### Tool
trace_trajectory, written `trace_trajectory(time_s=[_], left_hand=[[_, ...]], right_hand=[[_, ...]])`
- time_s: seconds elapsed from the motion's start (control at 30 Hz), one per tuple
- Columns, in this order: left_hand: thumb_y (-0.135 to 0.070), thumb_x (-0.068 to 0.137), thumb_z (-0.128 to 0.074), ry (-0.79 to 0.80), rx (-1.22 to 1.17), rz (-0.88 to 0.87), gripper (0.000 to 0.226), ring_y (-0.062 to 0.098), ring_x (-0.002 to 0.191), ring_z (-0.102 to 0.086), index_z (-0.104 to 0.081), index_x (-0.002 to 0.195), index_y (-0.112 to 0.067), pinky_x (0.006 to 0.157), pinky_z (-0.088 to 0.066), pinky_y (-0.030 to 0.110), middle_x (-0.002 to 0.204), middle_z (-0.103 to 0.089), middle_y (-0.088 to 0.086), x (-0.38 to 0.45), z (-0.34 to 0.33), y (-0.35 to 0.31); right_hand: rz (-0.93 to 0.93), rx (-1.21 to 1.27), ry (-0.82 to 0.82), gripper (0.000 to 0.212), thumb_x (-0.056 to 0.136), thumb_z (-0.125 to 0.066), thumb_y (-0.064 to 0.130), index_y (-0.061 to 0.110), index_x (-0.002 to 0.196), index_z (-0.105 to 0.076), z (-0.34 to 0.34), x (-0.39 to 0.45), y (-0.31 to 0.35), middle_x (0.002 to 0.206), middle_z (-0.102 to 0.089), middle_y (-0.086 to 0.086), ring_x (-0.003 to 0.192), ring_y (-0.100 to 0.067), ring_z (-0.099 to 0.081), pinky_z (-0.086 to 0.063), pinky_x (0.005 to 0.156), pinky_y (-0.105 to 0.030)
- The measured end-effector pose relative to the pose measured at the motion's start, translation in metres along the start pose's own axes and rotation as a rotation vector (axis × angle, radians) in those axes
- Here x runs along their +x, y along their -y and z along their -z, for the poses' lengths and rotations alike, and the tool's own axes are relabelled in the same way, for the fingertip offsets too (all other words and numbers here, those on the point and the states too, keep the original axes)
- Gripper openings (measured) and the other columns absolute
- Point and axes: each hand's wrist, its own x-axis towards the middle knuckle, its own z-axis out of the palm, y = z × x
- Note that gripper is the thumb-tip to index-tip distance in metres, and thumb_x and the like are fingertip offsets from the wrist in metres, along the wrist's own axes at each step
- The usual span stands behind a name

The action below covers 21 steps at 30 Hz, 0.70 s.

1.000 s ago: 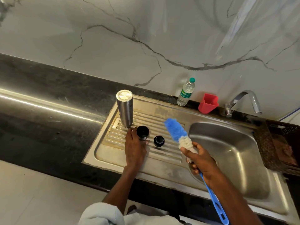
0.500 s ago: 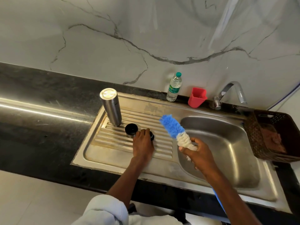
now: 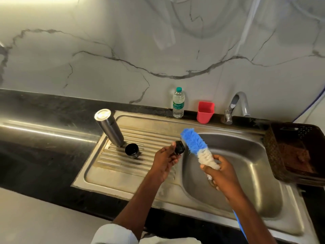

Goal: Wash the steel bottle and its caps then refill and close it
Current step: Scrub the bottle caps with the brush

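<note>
Showing the small black cap (image 3: 179, 147) pinched at the fingertips of the left hand (image 3: 165, 162), raised over the edge where the ribbed drainboard (image 3: 123, 166) meets the sink basin (image 3: 246, 182). The right hand (image 3: 222, 173) is wrapped round the bottle brush (image 3: 197, 147) at the base of its bristles, the white part against the fingers and the blue head slanting up and to the left, so that the blue bristles lie just beside the cap, touching it or nearly so; which one cannot be made out. The brush's long axis runs from the near right to the far left, and its blue handle passes down behind the right forearm. The coming move, judged from this, is a scrub of the cap, and it turns on the cap's open side meeting the bristles; which way the cap faces is not clear. On the drainboard, well to the left of both hands, the steel bottle (image 3: 110, 128) stands mouth down, leaning slightly, with the second cap (image 3: 132, 151) just beside its foot; the left hand is the nearer to both. Along the back wall stand a plastic water bottle (image 3: 178, 103), a red cup (image 3: 205, 112) and the tap (image 3: 236, 106); a dark basket (image 3: 274, 155) sits at the right of the basin. Nothing stands between cap and brush.
</note>
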Motion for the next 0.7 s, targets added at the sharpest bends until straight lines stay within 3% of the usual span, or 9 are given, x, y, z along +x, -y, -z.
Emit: trace_trajectory(time_s=[0.13,0.3,0.5,0.7], left_hand=[[-0.044,0.092,-0.075,-0.040,-0.104,0.018,0.046,0.020,0.068,-0.064,-0.067,0.118,-0.006,0.068,-0.055,0.030,0.091,-0.072,0.012,0.001,-0.033,0.001],[-0.024,0.104,-0.063,-0.026,-0.252,0.033,0.026,0.021,0.071,-0.067,-0.067,0.117,-0.002,0.067,-0.057,0.030,0.087,-0.076,0.014,-0.001,-0.078,0.000],[-0.016,0.102,-0.063,0.007,-0.268,-0.030,0.032,0.031,0.093,-0.072,-0.063,0.128,0.003,0.079,-0.064,0.035,0.104,-0.076,0.021,-0.005,-0.102,0.005],[-0.010,0.100,-0.070,-0.055,-0.175,-0.108,0.013,0.044,0.109,-0.073,-0.063,0.110,-0.003,0.087,-0.063,0.042,0.114,-0.075,0.025,-0.003,-0.095,0.013]], right_hand=[[0.132,-0.048,-0.053,0.049,0.081,-0.086,0.025,0.036,0.123,-0.063,0.018,0.003,0.006,0.104,-0.072,0.011,0.080,-0.001,-0.070,-0.052,0.065,-0.021],[0.213,-0.096,-0.060,0.052,0.083,-0.083,0.033,0.042,0.129,-0.060,0.040,0.004,0.002,0.111,-0.071,0.020,0.093,0.003,-0.068,-0.055,0.081,-0.030],[0.249,-0.120,-0.093,0.055,0.085,-0.080,0.038,0.039,0.136,-0.057,0.059,0.014,0.009,0.110,-0.071,0.014,0.095,-0.004,-0.068,-0.057,0.084,-0.038],[0.267,-0.153,-0.065,0.056,0.085,-0.081,0.037,0.041,0.135,-0.056,0.056,0.021,0.007,0.113,-0.071,0.017,0.098,-0.006,-0.068,-0.057,0.088,-0.039]])
